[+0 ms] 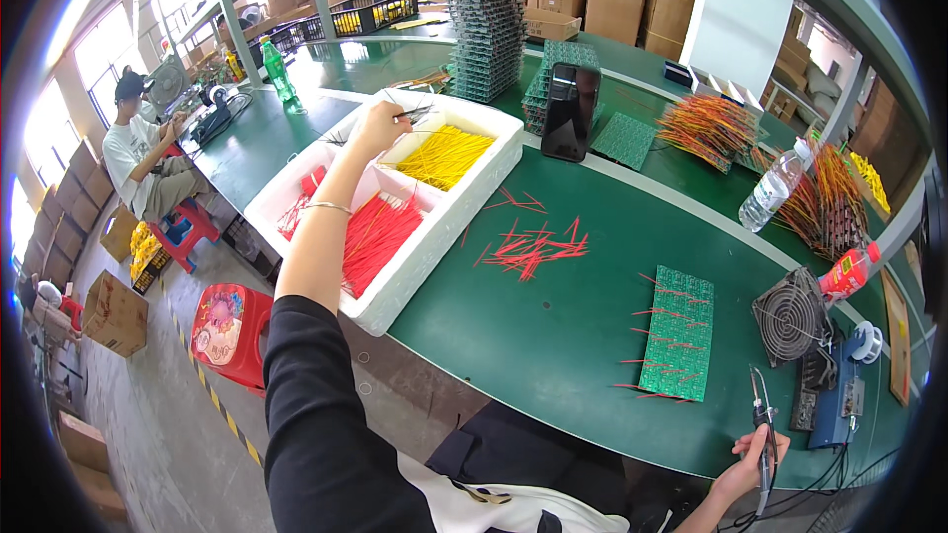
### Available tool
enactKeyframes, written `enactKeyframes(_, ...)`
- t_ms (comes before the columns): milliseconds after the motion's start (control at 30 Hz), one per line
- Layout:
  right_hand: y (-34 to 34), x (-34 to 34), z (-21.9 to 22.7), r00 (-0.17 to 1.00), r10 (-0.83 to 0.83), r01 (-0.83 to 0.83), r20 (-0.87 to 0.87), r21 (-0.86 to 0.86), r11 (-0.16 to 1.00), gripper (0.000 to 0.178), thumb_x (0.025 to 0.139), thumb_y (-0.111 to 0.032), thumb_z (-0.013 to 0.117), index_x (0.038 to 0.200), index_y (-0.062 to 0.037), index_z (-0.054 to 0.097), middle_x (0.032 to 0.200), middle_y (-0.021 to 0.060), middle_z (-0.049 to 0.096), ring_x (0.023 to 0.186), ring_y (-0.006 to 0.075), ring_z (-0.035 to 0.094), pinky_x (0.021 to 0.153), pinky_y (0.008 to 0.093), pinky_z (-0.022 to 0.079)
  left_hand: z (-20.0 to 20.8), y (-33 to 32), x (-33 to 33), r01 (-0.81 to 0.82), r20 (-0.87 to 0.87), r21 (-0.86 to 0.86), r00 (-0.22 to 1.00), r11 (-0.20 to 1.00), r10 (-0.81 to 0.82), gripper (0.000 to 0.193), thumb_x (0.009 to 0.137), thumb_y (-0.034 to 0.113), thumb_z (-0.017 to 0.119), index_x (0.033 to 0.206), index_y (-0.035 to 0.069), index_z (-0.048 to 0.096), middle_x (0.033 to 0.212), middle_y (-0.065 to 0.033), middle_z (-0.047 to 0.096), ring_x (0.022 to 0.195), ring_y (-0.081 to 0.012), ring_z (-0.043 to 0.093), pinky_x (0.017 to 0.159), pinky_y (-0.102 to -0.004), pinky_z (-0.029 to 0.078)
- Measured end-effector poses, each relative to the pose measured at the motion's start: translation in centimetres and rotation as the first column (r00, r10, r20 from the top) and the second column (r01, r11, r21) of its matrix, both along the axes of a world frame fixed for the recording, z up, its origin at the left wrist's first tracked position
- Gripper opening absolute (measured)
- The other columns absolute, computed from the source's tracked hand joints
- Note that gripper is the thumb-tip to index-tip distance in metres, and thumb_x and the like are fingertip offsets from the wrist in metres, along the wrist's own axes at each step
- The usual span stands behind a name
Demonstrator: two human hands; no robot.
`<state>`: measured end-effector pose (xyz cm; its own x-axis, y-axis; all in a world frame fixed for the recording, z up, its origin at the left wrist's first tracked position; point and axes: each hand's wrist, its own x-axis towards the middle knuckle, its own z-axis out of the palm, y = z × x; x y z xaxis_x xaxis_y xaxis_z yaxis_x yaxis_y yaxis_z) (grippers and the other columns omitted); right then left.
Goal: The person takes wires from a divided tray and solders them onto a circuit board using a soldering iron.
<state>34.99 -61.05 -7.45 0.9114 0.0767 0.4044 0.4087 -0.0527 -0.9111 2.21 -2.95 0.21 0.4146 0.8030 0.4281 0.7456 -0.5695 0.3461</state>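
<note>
My left hand (378, 128) is over the far part of a white foam box (390, 311), its fingers closed on several thin black wires (420, 114). Below it, the box's compartments hold yellow wires (444, 156) and red wires (380, 237). At the lower right, my right hand (758, 454) grips a soldering iron (761, 415), its slim tip pointing up and away from me. Left of the iron, a green circuit board panel (679, 336) lies flat, with red wires sticking out along it. A loose pile of red wires (538, 252) lies between box and panel.
A fan (790, 316), a blue soldering station (839, 395) and a red bottle (849, 271) stand at the right. Behind are a propped phone (571, 114), stacked boards (487, 44), wired boards (706, 128) and a clear bottle (775, 186). Another person (143, 143) sits far left.
</note>
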Motion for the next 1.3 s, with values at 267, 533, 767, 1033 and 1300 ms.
enactKeyframes(267, 0.3, 0.0, 0.1, 1.000, -0.008, 0.008, 0.009, -0.009, 1.000, 0.017, 0.087, -0.013, 0.053, 0.077, -0.0047, 0.043, 0.057, 0.0026, 0.045, 0.048, 0.0063, 0.039, 0.046, 0.0196, 0.032, -0.5, 0.1, -0.5, 0.019, -0.018, -0.053, 1.000, 0.998, -0.020, 0.024, 0.072, 0.023, 0.063, 0.078, 0.000, 0.064, 0.069, -0.0193, 0.060, 0.064, -0.0287, 0.060, 0.061, -0.0374, 0.045)
enactKeyframes(533, 0.1, 0.2, -0.1, 1.000, 0.003, -0.003, 0.013, -0.035, 0.999, 0.019, 0.087, -0.016, 0.055, 0.077, -0.0044, 0.043, 0.055, 0.0028, 0.044, 0.049, 0.0075, 0.039, 0.049, 0.0211, 0.033, -3.6, 2.6, -1.9, -0.033, -0.213, 0.175, 0.974, 0.984, 0.071, 0.033, 0.085, 0.030, 0.047, 0.084, 0.001, 0.063, 0.085, -0.0214, 0.062, 0.082, -0.0373, 0.059, 0.074, -0.0440, 0.045)
enactKeyframes(767, 0.2, 0.1, 0.4, 1.000, -0.005, 0.005, -0.012, -0.010, 1.000, 0.021, 0.087, -0.017, 0.055, 0.074, -0.0053, 0.044, 0.058, 0.0022, 0.045, 0.052, 0.0080, 0.040, 0.052, 0.0216, 0.033, -1.0, 3.1, -3.0, -0.337, 0.071, -0.013, 0.939, 0.942, 0.337, 0.028, 0.076, 0.029, 0.055, 0.081, 0.003, 0.065, 0.085, -0.0201, 0.063, 0.084, -0.0344, 0.060, 0.076, -0.0394, 0.047)
enactKeyframes(1033, 0.6, -0.4, 1.3, 1.000, -0.025, 0.024, 0.014, 0.067, 0.997, 0.018, 0.079, -0.009, 0.063, 0.080, 0.0003, 0.047, 0.059, 0.0110, 0.053, 0.050, 0.0160, 0.048, 0.045, 0.0258, 0.040, 2.1, 1.7, -1.2, 0.012, -0.167, -0.303, 0.984, 0.953, -0.065, 0.036, 0.069, 0.036, 0.067, 0.076, 0.002, 0.065, 0.072, -0.0106, 0.063, 0.070, -0.0192, 0.058, 0.067, -0.0306, 0.044)
enactKeyframes(1300, 1.1, -0.3, 1.7, 0.997, -0.063, 0.064, -0.036, 0.028, 0.998, 0.019, 0.079, -0.008, 0.063, 0.077, -0.0011, 0.046, 0.059, 0.0095, 0.052, 0.050, 0.0156, 0.046, 0.046, 0.0261, 0.039, 3.5, 1.2, -2.9, 0.203, 0.037, -0.450, 0.977, 0.870, -0.208, 0.032, 0.070, 0.039, 0.067, 0.077, 0.008, 0.069, 0.065, -0.0059, 0.058, 0.061, -0.0143, 0.048, 0.054, -0.0314, 0.038)
